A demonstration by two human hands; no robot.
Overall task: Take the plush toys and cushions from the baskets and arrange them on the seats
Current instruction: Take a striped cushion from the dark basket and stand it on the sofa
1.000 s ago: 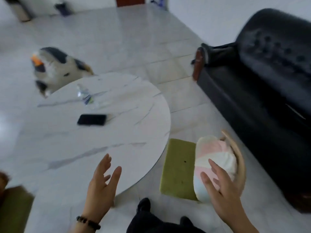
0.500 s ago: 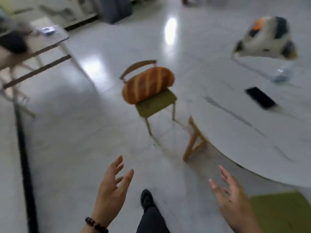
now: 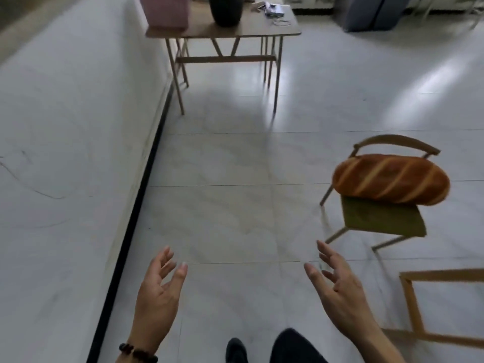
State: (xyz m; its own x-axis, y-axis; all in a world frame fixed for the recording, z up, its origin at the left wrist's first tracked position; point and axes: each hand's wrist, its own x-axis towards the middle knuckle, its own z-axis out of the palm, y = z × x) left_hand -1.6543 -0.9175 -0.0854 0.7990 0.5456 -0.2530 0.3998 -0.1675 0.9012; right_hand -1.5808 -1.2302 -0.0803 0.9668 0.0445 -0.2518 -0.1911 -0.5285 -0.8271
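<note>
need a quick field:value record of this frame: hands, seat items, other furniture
left hand: open, empty, palm turned inward, beaded bracelet on the wrist
right hand: open, empty, fingers spread
bread-shaped cushion: lies across the chair, against its backrest, one end past the seat edge
chair: green seat, wooden frame, right of the hands
folding table: far end of the floor, holds a pink box, a dark round object and small items
baskets: none in view
floor: light tiles, bare between the hands and the table

Dark beaded bracelet (image 3: 138, 352) on the left wrist, dark trousers (image 3: 296, 347), black shoe (image 3: 236, 349).
</note>
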